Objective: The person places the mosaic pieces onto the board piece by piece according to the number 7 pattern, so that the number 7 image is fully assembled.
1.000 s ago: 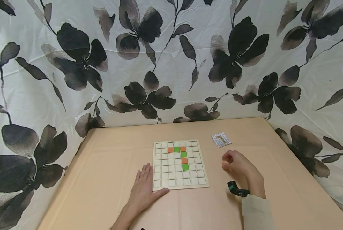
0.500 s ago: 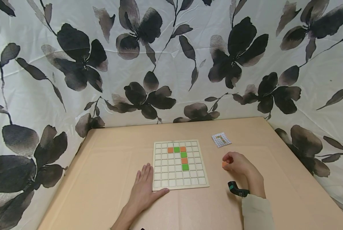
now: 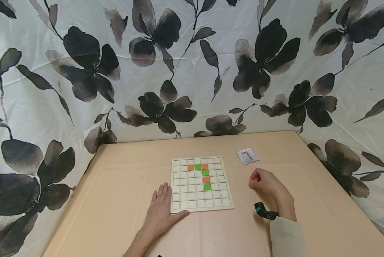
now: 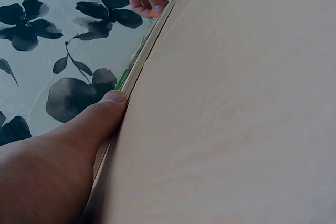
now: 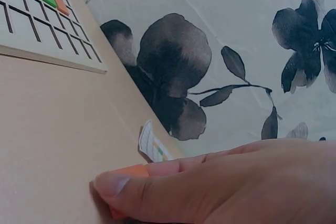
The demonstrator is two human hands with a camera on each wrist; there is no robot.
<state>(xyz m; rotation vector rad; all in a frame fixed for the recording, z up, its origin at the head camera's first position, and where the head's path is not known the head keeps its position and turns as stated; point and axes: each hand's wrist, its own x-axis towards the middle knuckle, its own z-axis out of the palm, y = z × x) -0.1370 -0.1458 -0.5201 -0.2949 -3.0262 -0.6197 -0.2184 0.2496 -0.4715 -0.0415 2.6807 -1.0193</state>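
Note:
A pale square grid board (image 3: 183, 196) lies on the table, with several orange and green square tiles (image 3: 207, 186) set in its cells. My left hand (image 3: 161, 210) rests flat at the board's lower left corner, its straight fingers along the left edge and thumb at the front edge. To the right of the board, my right hand (image 3: 269, 183) pinches an orange tile (image 5: 132, 171) between thumb and fingers, close over the table. The thumb hides part of that tile. In the left wrist view, the left thumb (image 4: 107, 106) presses against the board's edge.
Behind the right hand lies a small card (image 3: 248, 156) printed with a grid and a coloured pattern. A white cloth with dark flowers (image 3: 185, 71) hangs behind the wooden table (image 3: 121, 178). On the right wrist sits a black band (image 3: 266, 211).
The orange tile has turned slightly in the right hand's fingers, and less of it shows now. The left hand and the board have stayed put.

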